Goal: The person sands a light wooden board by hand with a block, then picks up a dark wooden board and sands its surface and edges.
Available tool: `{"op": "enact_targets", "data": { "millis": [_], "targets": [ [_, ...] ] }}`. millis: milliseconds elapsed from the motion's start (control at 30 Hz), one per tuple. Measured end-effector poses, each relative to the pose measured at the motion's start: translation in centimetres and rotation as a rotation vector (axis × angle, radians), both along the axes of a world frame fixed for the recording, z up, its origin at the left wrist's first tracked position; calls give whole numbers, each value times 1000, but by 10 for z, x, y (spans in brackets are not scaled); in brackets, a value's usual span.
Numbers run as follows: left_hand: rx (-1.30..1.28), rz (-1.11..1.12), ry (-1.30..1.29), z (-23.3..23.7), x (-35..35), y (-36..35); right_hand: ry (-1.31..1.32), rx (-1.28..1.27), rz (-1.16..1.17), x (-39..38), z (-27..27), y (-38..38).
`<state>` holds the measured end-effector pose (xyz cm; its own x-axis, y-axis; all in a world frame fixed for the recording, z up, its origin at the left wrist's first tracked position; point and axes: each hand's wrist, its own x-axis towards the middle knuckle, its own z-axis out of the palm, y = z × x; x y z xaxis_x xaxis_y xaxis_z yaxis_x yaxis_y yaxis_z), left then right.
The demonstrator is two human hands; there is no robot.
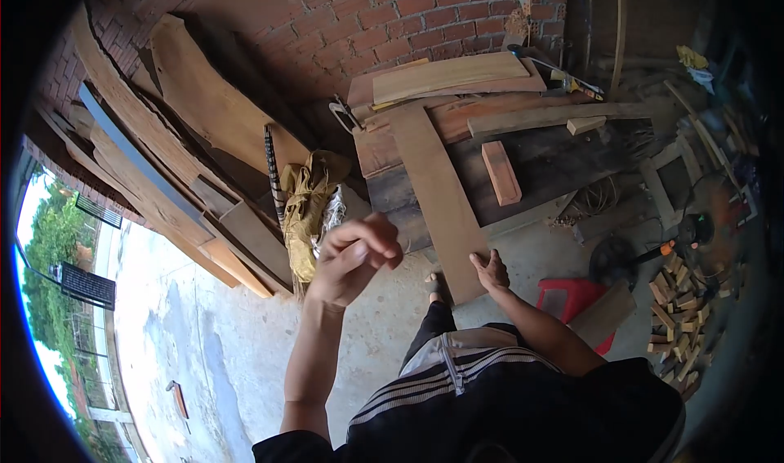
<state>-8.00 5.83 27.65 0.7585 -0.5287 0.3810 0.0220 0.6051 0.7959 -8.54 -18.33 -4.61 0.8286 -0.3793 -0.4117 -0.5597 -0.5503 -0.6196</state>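
In mid-air left of the long board, my left hand [357,259] is raised with its fingers curled in, slightly blurred, and nothing shows in it. My right hand [490,272] grips the right edge of the long flat wooden board [437,185] near its lower end. This board lies across the dark wooden workbench [380,198], and its near end sticks out past the bench edge towards my body. To its right, a reddish wood block [501,173] rests on the bench.
Planks [449,77], a curved strip [531,120] and a small block [586,125] lie on the bench. Tall slabs [212,87] lean at the left beside a yellowish sack [306,210]. Right: a red object [572,296], a fan [612,259] and wood offcuts [678,324]. A tool [178,402] lies on the floor.
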Motion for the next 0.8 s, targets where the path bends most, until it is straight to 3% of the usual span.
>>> {"op": "enact_targets", "data": {
  "millis": [67, 233, 300, 400, 533, 600, 667, 800],
  "targets": [
    [121, 2, 317, -38, 2, -6, 16, 41, 7, 10, -4, 13],
    [594, 45, 460, -115, 0, -7, -47, 84, 90, 22, -10, 14],
    [586, 93, 534, -139, -5, 0, -134, -4, 93, 22, -13, 2],
    [675, 233, 598, -155, -13, 13, -605, -396, 60, 33, 7, -34],
    [632, 290, 660, -171, -19, 24, -581, -594, -18, 104, 39, -81],
    [710, 308, 636, -174, -17, 27, -367, -587, 98, 136, 40, -89],
    [690, 308, 625, -178, -8, 25, -322, -562, 192, 154, 31, -90],
    [978, 310, 400, -185, 33, 3, -258, -540, 328, 178, 36, -81]
  ]
}}
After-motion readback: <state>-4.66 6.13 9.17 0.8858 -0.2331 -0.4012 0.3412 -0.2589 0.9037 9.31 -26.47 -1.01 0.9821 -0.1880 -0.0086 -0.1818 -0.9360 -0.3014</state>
